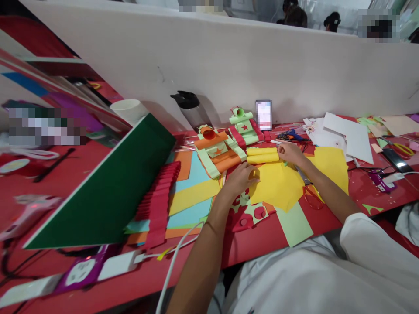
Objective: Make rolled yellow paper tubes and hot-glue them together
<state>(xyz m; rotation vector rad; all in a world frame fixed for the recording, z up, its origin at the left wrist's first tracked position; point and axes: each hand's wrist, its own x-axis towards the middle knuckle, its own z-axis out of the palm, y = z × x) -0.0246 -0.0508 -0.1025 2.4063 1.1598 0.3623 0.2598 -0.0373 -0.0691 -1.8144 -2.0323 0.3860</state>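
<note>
Two yellow paper rolls lie side by side in front of me. My right hand has its fingers bent closed around their right end. Just below their left end is my left hand, its thumb and fingers curved but apart, at the edge of a yellow paper sheet. Scissors with red handles lie partly under my right forearm. Beyond my left hand stands an orange and pale green paper model with a star on it. A similar green and red paper model is behind it.
A dark green board leans at the left beside red pleated paper. A bottle and a phone stand by the white partition. A white cable runs near my left forearm. White card pieces lie right.
</note>
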